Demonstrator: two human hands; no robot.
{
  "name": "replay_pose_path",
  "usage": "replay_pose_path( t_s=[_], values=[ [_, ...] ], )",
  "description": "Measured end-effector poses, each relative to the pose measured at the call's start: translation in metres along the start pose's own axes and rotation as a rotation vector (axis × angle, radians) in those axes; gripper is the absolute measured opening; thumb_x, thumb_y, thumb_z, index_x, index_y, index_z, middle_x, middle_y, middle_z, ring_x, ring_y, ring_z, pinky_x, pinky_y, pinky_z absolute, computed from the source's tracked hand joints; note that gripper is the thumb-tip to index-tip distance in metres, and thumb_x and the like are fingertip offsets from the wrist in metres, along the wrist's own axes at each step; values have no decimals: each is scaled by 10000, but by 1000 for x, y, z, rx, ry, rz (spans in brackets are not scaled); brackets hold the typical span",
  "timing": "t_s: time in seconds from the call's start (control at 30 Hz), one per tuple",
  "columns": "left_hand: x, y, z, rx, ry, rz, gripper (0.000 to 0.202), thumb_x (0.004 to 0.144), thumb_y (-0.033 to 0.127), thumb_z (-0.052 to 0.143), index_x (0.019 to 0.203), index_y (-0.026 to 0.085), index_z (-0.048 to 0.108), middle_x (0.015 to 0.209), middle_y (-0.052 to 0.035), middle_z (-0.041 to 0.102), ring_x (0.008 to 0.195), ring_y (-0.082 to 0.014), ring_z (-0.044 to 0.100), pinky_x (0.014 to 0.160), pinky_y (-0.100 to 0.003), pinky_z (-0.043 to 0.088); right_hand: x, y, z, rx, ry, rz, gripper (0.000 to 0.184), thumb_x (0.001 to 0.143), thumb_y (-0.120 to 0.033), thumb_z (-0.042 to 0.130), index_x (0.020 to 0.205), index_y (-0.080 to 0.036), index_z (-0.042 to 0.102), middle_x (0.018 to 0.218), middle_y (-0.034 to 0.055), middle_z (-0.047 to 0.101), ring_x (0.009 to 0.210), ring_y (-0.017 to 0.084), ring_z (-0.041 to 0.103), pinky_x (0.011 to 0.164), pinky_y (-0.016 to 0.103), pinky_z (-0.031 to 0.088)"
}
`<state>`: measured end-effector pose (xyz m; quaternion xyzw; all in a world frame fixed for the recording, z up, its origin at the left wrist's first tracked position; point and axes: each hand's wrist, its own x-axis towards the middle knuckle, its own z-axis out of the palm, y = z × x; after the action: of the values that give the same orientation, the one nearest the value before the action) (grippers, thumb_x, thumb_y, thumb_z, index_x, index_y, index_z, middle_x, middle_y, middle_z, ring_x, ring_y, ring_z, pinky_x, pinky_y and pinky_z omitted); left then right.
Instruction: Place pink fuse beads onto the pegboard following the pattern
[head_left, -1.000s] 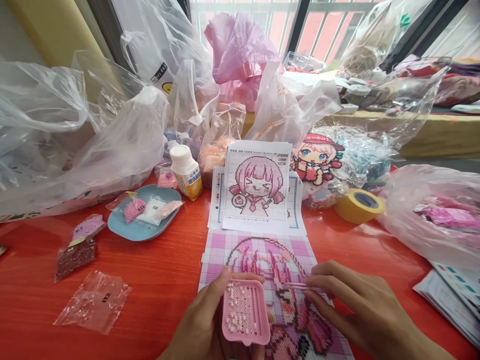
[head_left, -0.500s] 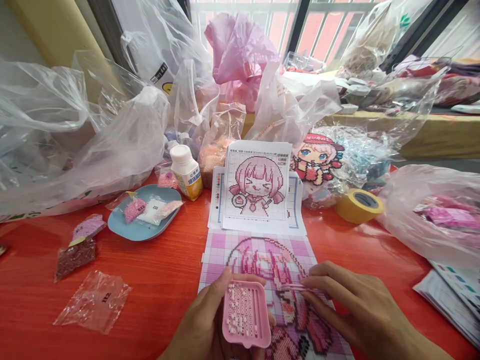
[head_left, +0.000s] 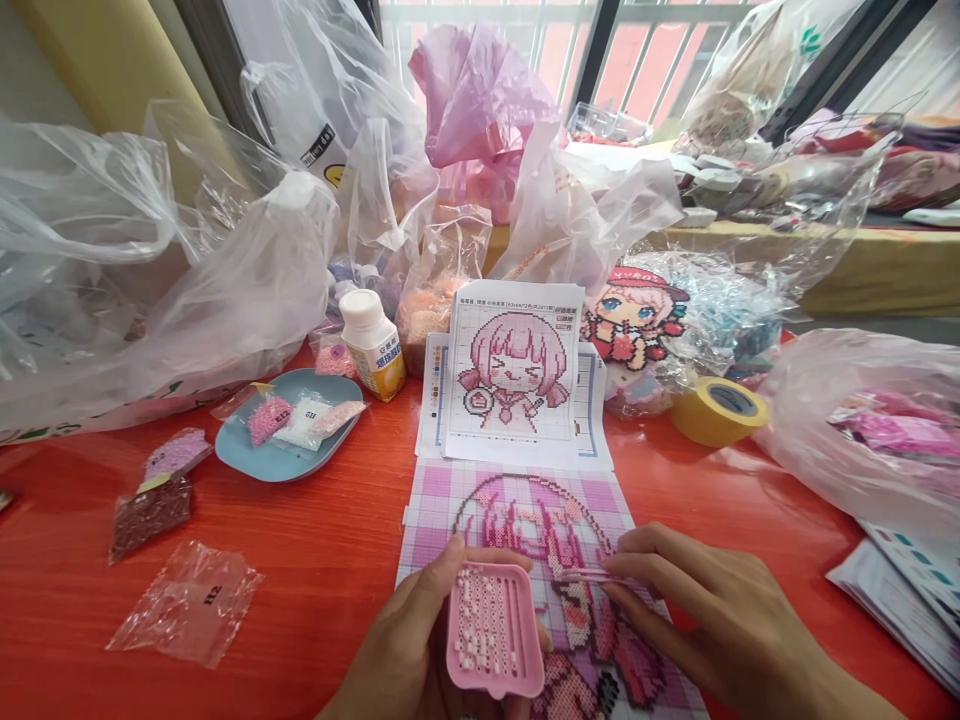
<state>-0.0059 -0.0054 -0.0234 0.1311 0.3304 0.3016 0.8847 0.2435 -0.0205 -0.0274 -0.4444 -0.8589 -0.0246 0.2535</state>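
Observation:
My left hand [head_left: 424,625] is closed around a small pink bead tray [head_left: 529,620], with white beads [head_left: 476,645] lying along its grooves. Pinched between the fingers of my right hand [head_left: 690,590] is a pair of pink tweezers [head_left: 592,575], its tips over the pegboard. Whether a bead sits in the tips is too small to tell. Under both hands lies the purple-and-white checked pegboard [head_left: 424,510], bearing a partly outlined bead figure in pinks and dark brown. Behind it leans a printed pattern sheet [head_left: 514,375] of a pink-haired character.
At the left a blue plate [head_left: 255,462] holds bead packets; more packets [head_left: 154,510] and a clear bag [head_left: 187,605] lie nearby. A white bottle [head_left: 371,345], plastic bags [head_left: 480,90] and yellow tape [head_left: 716,412] line the back. Papers [head_left: 892,600] lie at the right.
Almost nothing differs. The bead tray in my left hand has shifted very slightly; my right hand and the tweezers stay over the same spot of the pegboard.

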Motion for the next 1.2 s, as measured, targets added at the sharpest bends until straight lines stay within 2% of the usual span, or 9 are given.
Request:
replay_pose_path(
  t_s=[0.13, 0.37, 0.47, 0.53, 0.7, 0.83, 0.97, 1.07, 1.2],
  values=[
    [2, -1, -1, -28, -44, 22, 560, 785, 545, 619, 1176, 148, 558, 718, -128, 764, 365, -191, 641, 288, -199, 386, 0, 0, 0, -12, -7, 4, 97, 936, -226, 477, 946, -194, 568, 826, 25, 618, 652, 106, 605, 506, 201, 437],
    [-3, 4, 8, -24, -36, 14, 492, 728, 504, 707, 1060, 152, 619, 688, -77, 749, 433, -184, 665, 334, -204, 430, 0, 1, 0, -17, -3, 5, 109, 933, -232, 476, 933, -191, 577, 822, 24, 626, 654, 104, 613, 504, 196, 441],
    [-11, 12, 17, 20, 41, 2, 375, 848, 477, 593, 1056, 166, 620, 796, -77, 751, 677, -212, 735, 455, -211, 497, 0, 1, 0, -28, -7, 1, 113, 927, -232, 482, 935, -189, 587, 823, 22, 631, 649, 102, 613, 497, 193, 439],
    [-15, 16, 21, 29, 54, -2, 352, 916, 455, 493, 1066, 161, 614, 785, -64, 735, 689, -187, 727, 522, -216, 517, -1, 1, 0, -25, -8, 0, 111, 924, -230, 486, 936, -192, 590, 819, 19, 629, 642, 99, 609, 499, 193, 440],
    [-16, 19, 22, 112, -33, -36, 426, 979, 432, 326, 1219, 149, 536, 726, -65, 704, 555, -131, 685, 505, -180, 485, 2, -1, -2, -13, 30, 4, 100, 929, -229, 487, 956, -194, 576, 811, 16, 630, 629, 97, 613, 510, 199, 450],
    [-14, 17, 17, 132, -76, -36, 429, 955, 440, 406, 1246, 149, 525, 763, -66, 707, 623, -160, 711, 510, -181, 483, 10, -6, -11, -13, 114, -31, 114, 948, -234, 460, 953, -188, 565, 776, 9, 646, 625, 82, 631, 518, 175, 457],
    [-13, 14, 16, 79, -109, -29, 417, 917, 435, 503, 1235, 170, 554, 952, -108, 730, 673, -162, 713, 550, -200, 493, 18, -14, -21, -17, 180, -81, 151, 960, -249, 442, 912, -191, 573, 724, -1, 648, 610, 60, 636, 541, 145, 468],
    [-14, 13, 19, 44, -124, -19, 396, 927, 411, 494, 1239, 179, 567, 1076, -137, 715, 719, -166, 708, 615, -239, 513, 20, -21, -23, 9, 168, -103, 169, 966, -250, 428, 901, -203, 578, 714, -5, 651, 607, 54, 640, 560, 135, 483],
    [-16, 11, 23, 30, -174, -25, 397, 943, 366, 480, 1282, 173, 551, 1086, -128, 715, 827, -177, 717, 727, -253, 509, 21, -26, -22, 60, 125, -98, 154, 963, -200, 407, 944, -206, 560, 743, 3, 661, 648, 66, 656, 599, 140, 510]
  ],
)
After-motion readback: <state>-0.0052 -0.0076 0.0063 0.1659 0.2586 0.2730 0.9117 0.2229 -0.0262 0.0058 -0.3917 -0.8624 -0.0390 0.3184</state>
